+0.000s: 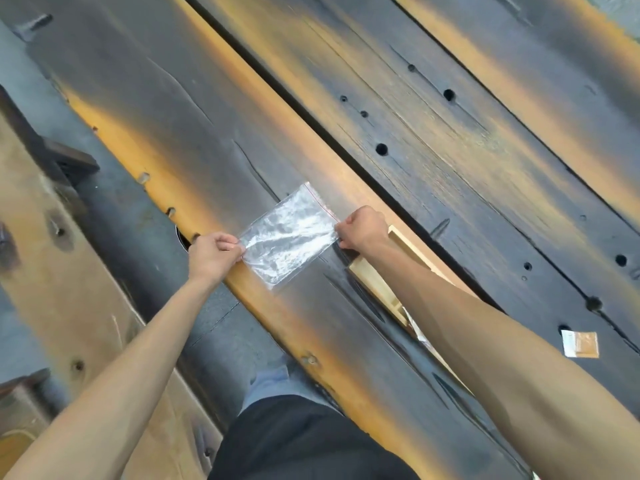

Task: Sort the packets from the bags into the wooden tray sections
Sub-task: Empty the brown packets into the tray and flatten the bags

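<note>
A clear zip-lock plastic bag [290, 237] with a thin red seal line is stretched flat over the dark wooden table. My left hand [213, 252] pinches its near-left corner, and my right hand [363, 228] pinches the seal edge on the right. The bag looks empty. A light wooden tray [372, 275] lies just under my right forearm, mostly hidden by the arm; I cannot see what its sections hold. One small packet [580, 344], white with an orange-brown part, lies alone on the table to the far right.
The table [450, 150] is made of dark scorched planks with orange streaks, round holes and a long gap between planks. A wooden bench [69, 289] runs along the left. My dark-clothed lap [304, 441] shows at the bottom.
</note>
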Demonstrator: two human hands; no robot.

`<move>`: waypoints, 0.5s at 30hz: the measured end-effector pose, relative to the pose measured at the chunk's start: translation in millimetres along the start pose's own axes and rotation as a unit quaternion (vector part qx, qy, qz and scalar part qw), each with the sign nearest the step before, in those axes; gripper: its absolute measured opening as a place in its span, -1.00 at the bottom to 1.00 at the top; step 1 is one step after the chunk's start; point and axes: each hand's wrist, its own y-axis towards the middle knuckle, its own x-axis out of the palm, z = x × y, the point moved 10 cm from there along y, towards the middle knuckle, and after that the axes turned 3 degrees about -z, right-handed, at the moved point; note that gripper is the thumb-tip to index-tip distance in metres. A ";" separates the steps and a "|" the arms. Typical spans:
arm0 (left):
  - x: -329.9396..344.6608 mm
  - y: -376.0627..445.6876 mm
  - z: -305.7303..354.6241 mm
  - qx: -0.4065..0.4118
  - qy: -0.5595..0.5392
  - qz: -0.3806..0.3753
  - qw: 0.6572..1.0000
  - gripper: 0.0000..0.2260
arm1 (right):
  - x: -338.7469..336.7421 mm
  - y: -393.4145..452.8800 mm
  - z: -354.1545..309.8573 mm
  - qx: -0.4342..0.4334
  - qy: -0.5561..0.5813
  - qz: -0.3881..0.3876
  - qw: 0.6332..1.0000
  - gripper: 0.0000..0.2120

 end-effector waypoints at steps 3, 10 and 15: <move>-0.9 -8.4 17.7 0.041 0.087 0.001 0.995 -0.70 | -3.3 -4.2 4.6 -0.009 0.010 -0.004 1.000 -0.79; 10.2 -38.6 68.0 0.124 0.266 0.016 0.956 -0.44 | -60.3 -53.0 31.3 -0.082 0.079 0.036 0.993 -0.80; 68.8 -85.7 117.7 0.225 0.275 -0.039 0.934 -0.43 | -109.5 -111.6 90.8 -0.098 0.091 0.085 0.987 -0.77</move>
